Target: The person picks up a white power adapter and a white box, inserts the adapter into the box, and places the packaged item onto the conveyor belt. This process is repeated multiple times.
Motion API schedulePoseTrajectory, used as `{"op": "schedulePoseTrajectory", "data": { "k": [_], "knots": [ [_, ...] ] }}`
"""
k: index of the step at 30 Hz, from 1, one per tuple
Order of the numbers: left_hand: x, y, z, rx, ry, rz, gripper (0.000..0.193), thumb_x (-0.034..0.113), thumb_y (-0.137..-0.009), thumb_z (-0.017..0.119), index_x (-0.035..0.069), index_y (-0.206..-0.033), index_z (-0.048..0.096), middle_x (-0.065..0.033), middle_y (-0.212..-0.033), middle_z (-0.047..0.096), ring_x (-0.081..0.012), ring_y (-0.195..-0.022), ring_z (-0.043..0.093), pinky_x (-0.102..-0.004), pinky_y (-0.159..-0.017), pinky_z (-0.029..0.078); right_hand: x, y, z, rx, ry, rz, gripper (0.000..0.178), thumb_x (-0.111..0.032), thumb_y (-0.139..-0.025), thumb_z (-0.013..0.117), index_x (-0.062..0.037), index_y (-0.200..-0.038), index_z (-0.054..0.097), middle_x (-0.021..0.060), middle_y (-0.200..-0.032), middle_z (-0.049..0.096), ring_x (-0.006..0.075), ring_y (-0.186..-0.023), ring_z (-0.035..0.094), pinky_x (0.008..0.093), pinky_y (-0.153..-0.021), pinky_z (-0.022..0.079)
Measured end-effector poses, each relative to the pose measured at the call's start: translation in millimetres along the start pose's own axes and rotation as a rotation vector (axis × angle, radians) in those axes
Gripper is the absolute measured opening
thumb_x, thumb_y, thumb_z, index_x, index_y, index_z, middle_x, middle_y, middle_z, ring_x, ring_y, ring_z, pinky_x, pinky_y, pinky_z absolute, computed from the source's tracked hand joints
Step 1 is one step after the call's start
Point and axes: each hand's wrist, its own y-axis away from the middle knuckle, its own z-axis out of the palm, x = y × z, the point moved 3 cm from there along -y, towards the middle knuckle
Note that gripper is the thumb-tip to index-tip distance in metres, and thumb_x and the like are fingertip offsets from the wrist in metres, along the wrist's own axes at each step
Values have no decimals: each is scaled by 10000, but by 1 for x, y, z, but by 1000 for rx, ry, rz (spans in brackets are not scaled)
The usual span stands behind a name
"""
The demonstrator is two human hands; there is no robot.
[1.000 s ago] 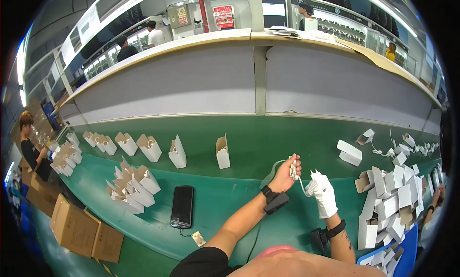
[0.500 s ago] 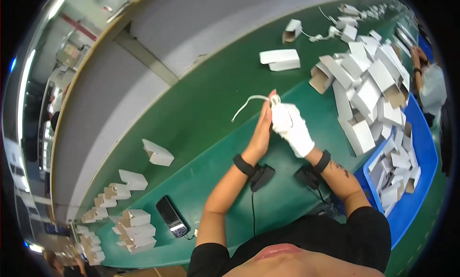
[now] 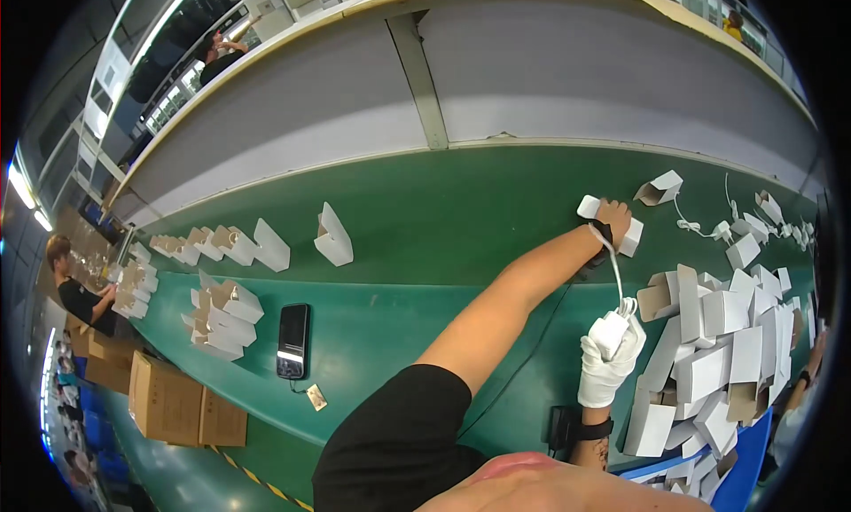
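Now touching white box (image 3: 631,239) over green worktop (image 3: 461,215), open leftward, with left hand (image 3: 613,216), cannot tell whether clamped; gripping white charger (image 3: 608,333) in gloved right hand (image 3: 613,363), beside left edge of box heap (image 3: 709,370).

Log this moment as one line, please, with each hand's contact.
left bare hand: on white carton | right gloved hand: grip on white charger | white carton heap: right of gloved hand

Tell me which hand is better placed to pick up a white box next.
Probably the left hand: it is on a white box, while the right hand, gloved, holds a white charger.
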Motion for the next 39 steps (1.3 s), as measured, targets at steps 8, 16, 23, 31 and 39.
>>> {"op": "schedulePoseTrajectory", "data": {
  "k": [8,16,23,31,39],
  "knots": [
    [-63,64,-10,603,-661,534,942,477,-595,742,122,-1380,361,-197,-1329,426,-323,-1302,358,-566,-1012,270,-8,-2,-19,139,-479,141,566,-119,-684,759,-53,-1164,466,138,-1179,485,216,-998,525,317,-838,453],
    [-12,72,-35,-281,60,-578,1223,776,-540,636,-25,-1379,245,-240,-1186,529,-355,-1146,520,-471,-904,425,-14,-14,-21,239,-628,160,486,-102,-795,683,-8,-1194,421,93,-1060,523,141,-823,526,236,-668,461],
    [-72,93,-19,-196,790,-441,807,223,-529,819,23,-1203,422,-118,-1163,549,-275,-1052,557,-367,-897,458,-33,-16,-32,299,-515,47,333,97,-788,545,26,-1108,485,50,-840,511,80,-638,458,198,-531,419],
    [3,223,-88,-183,1637,-112,820,12,-649,751,44,-1357,340,-84,-1279,488,-225,-1192,466,-364,-993,393,-98,-16,-53,46,-258,-122,379,98,-752,574,0,-1111,497,67,-854,571,100,-685,533,243,-619,485],
    [2,267,-70,-297,1481,-68,936,55,-622,797,45,-1399,275,-69,-1315,447,-202,-1229,417,-342,-1027,328,-83,21,-20,-221,-157,-123,433,-12,-747,646,-7,-1159,512,81,-893,611,102,-767,580,264,-673,504]
  ]
}}
